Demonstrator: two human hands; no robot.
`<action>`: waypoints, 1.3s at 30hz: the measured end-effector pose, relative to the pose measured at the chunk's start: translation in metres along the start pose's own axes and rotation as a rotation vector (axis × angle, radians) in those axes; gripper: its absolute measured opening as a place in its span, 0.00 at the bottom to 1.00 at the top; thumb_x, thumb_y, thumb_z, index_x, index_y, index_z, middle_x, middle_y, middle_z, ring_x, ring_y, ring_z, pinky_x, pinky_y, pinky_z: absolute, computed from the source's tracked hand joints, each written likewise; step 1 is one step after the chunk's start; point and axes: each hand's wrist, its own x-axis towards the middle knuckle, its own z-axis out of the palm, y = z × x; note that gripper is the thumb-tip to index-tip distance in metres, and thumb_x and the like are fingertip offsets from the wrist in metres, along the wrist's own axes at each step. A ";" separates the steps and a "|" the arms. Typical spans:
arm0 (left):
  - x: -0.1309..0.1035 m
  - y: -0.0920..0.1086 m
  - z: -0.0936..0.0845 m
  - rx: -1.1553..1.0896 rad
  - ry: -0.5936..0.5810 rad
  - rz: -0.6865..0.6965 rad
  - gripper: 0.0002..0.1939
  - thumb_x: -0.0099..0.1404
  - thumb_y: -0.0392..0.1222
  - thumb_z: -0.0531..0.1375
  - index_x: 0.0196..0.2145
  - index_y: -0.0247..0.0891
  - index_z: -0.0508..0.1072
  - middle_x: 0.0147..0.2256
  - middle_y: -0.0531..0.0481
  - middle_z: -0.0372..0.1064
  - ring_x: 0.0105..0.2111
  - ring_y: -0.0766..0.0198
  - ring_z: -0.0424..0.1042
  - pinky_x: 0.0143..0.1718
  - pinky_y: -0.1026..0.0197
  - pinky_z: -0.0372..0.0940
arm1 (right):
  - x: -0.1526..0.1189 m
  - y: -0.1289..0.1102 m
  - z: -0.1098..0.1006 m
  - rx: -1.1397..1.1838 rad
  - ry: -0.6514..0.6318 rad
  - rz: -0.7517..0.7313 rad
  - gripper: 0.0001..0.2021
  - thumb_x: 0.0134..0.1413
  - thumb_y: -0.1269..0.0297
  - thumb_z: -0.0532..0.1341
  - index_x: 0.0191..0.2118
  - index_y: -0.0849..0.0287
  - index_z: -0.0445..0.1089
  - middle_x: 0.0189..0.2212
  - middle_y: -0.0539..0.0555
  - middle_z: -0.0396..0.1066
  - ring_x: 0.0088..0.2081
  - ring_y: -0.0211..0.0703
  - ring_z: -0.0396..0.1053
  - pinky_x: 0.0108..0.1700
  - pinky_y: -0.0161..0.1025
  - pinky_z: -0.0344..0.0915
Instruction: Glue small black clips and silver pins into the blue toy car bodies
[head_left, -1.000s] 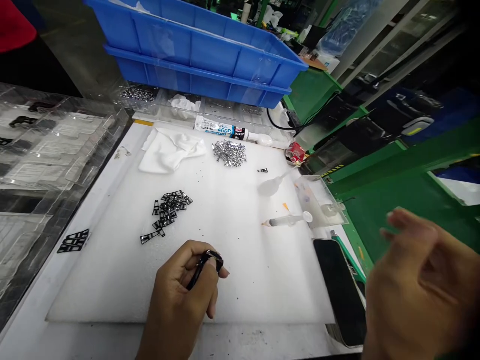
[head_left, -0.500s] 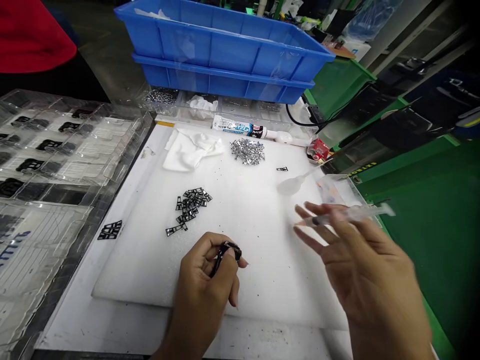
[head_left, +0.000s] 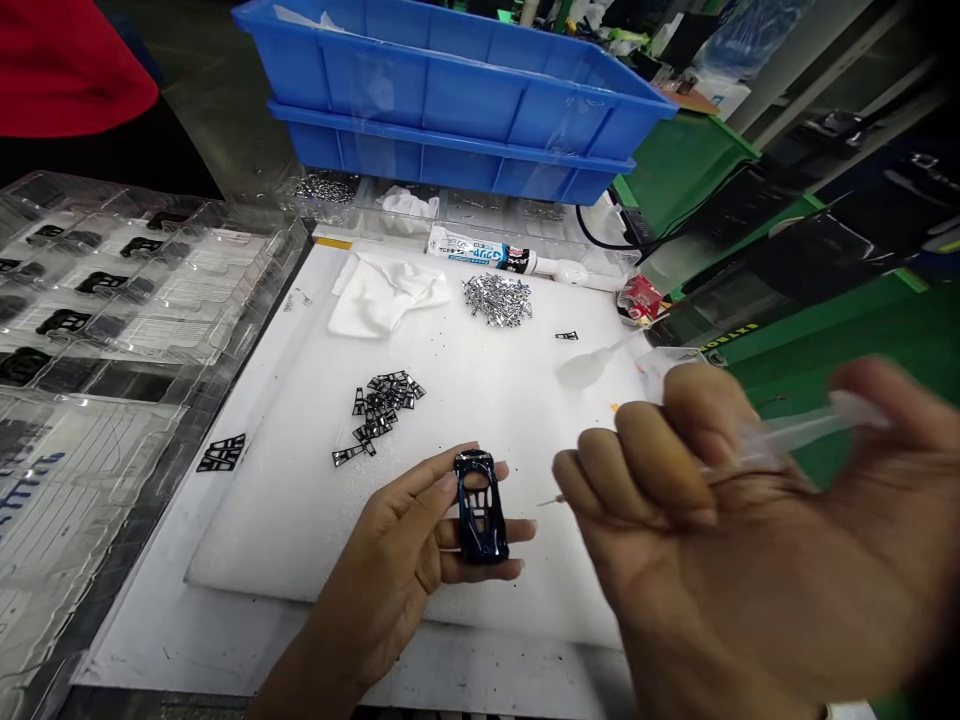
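Observation:
My left hand [head_left: 401,550] holds a glossy dark-blue toy car body shell [head_left: 482,543] by its edges. Its cut-out openings face up, and fingers show behind it. My right hand [head_left: 720,540] is wrapped round a clear plastic syringe [head_left: 802,432], its thumb at the plunger end. The thin needle [head_left: 550,501] pokes out past the curled fingers, pointing left toward the shell but apart from it. Beyond my left hand lies a loose pile of small black frame-like parts [head_left: 382,408] on the white foam mat [head_left: 300,540].
Farther back on the mat are a white cloth [head_left: 382,295], a heap of silvery parts [head_left: 496,300], one black part [head_left: 567,336] and a translucent dropper [head_left: 585,370]. A glue tube [head_left: 480,250] lies before stacked blue bins [head_left: 450,100]. Clear compartment trays [head_left: 150,400] stand left.
My left hand has turned the car shell from edge-on to face up. My right hand has come closer and closed round the syringe, thumb moved to its plunger end.

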 end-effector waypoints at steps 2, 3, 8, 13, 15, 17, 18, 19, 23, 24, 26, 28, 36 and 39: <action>0.000 0.000 -0.004 -0.165 -0.085 -0.075 0.16 0.76 0.36 0.56 0.58 0.34 0.73 0.52 0.38 0.79 0.44 0.50 0.83 0.45 0.52 0.80 | 0.001 0.011 0.003 0.022 0.008 0.039 0.27 0.62 0.43 0.47 0.20 0.57 0.60 0.12 0.45 0.45 0.15 0.34 0.44 0.18 0.35 0.53; 0.000 0.000 -0.006 -0.210 -0.112 -0.089 0.16 0.76 0.34 0.56 0.59 0.34 0.73 0.49 0.39 0.80 0.43 0.52 0.84 0.45 0.52 0.79 | 0.002 0.016 0.002 0.028 0.020 0.053 0.25 0.60 0.44 0.48 0.20 0.57 0.59 0.12 0.45 0.44 0.15 0.34 0.44 0.18 0.35 0.53; 0.000 -0.002 -0.011 -0.293 -0.164 -0.079 0.22 0.74 0.30 0.57 0.63 0.45 0.71 0.45 0.45 0.82 0.41 0.59 0.84 0.46 0.51 0.80 | 0.006 0.034 -0.001 0.019 0.033 0.016 0.18 0.49 0.50 0.55 0.19 0.57 0.57 0.12 0.44 0.43 0.15 0.33 0.45 0.18 0.34 0.55; 0.002 -0.001 -0.010 -0.307 -0.112 -0.098 0.20 0.72 0.31 0.61 0.60 0.42 0.74 0.41 0.44 0.82 0.39 0.61 0.83 0.46 0.48 0.79 | 0.010 0.040 0.003 0.005 0.055 -0.005 0.17 0.47 0.52 0.57 0.18 0.57 0.54 0.12 0.44 0.42 0.15 0.33 0.46 0.18 0.32 0.54; 0.003 -0.002 -0.009 -0.303 -0.100 -0.096 0.20 0.72 0.31 0.61 0.59 0.42 0.75 0.40 0.45 0.81 0.39 0.62 0.82 0.47 0.47 0.79 | 0.012 0.042 0.003 -0.007 0.071 -0.017 0.17 0.47 0.53 0.57 0.18 0.57 0.56 0.11 0.44 0.44 0.14 0.32 0.46 0.17 0.32 0.53; 0.003 -0.002 -0.009 -0.300 -0.095 -0.097 0.20 0.72 0.32 0.62 0.59 0.43 0.75 0.40 0.47 0.81 0.39 0.62 0.82 0.48 0.46 0.78 | 0.014 0.044 0.004 -0.019 0.088 -0.020 0.17 0.46 0.53 0.57 0.17 0.57 0.56 0.11 0.44 0.44 0.14 0.32 0.46 0.17 0.33 0.54; 0.002 -0.002 -0.009 -0.299 -0.092 -0.098 0.19 0.72 0.32 0.62 0.59 0.43 0.75 0.40 0.47 0.81 0.40 0.62 0.82 0.48 0.46 0.78 | 0.014 0.045 0.004 -0.024 0.094 -0.017 0.17 0.45 0.53 0.57 0.17 0.57 0.56 0.11 0.44 0.44 0.14 0.32 0.46 0.17 0.33 0.54; 0.002 -0.003 -0.009 -0.298 -0.090 -0.099 0.19 0.72 0.32 0.62 0.58 0.43 0.76 0.40 0.47 0.80 0.41 0.61 0.81 0.49 0.46 0.78 | 0.015 0.045 0.004 -0.028 0.097 -0.015 0.17 0.45 0.53 0.57 0.17 0.57 0.56 0.11 0.44 0.44 0.14 0.32 0.46 0.17 0.34 0.54; 0.002 -0.004 -0.010 -0.275 -0.090 -0.098 0.19 0.72 0.32 0.62 0.57 0.44 0.76 0.45 0.46 0.80 0.46 0.56 0.81 0.49 0.47 0.77 | 0.016 0.048 0.005 -0.019 0.093 -0.048 0.16 0.46 0.55 0.55 0.16 0.57 0.56 0.12 0.45 0.45 0.14 0.33 0.45 0.16 0.34 0.52; 0.002 -0.004 -0.010 -0.267 -0.091 -0.094 0.19 0.72 0.32 0.62 0.58 0.44 0.76 0.45 0.45 0.80 0.46 0.56 0.81 0.49 0.47 0.77 | 0.016 0.049 0.006 -0.019 0.097 -0.065 0.16 0.47 0.56 0.55 0.16 0.56 0.56 0.12 0.45 0.45 0.14 0.33 0.45 0.16 0.34 0.52; 0.002 -0.004 -0.010 -0.263 -0.086 -0.085 0.19 0.72 0.32 0.62 0.58 0.43 0.76 0.43 0.45 0.80 0.44 0.58 0.82 0.49 0.47 0.78 | 0.016 0.050 0.006 -0.029 0.109 -0.083 0.16 0.49 0.56 0.55 0.16 0.56 0.56 0.13 0.45 0.46 0.14 0.33 0.45 0.15 0.34 0.52; 0.003 -0.004 -0.010 -0.266 -0.076 -0.081 0.20 0.72 0.32 0.61 0.59 0.42 0.75 0.42 0.45 0.81 0.43 0.58 0.82 0.48 0.47 0.78 | 0.015 0.051 0.005 -0.041 0.123 -0.089 0.17 0.50 0.55 0.54 0.16 0.56 0.57 0.13 0.45 0.46 0.14 0.33 0.44 0.15 0.34 0.52; 0.002 -0.004 -0.010 -0.261 -0.087 -0.069 0.19 0.72 0.32 0.61 0.57 0.45 0.77 0.47 0.45 0.81 0.46 0.56 0.82 0.51 0.48 0.77 | 0.015 0.053 0.004 -0.046 0.116 -0.158 0.18 0.54 0.56 0.54 0.17 0.56 0.58 0.12 0.45 0.45 0.14 0.34 0.44 0.14 0.33 0.50; 0.002 -0.005 -0.011 -0.269 -0.092 -0.065 0.18 0.72 0.33 0.61 0.56 0.46 0.77 0.49 0.45 0.81 0.48 0.55 0.82 0.52 0.48 0.76 | 0.016 0.053 0.004 -0.053 0.135 -0.131 0.18 0.52 0.55 0.53 0.16 0.56 0.58 0.13 0.45 0.44 0.14 0.33 0.42 0.14 0.34 0.51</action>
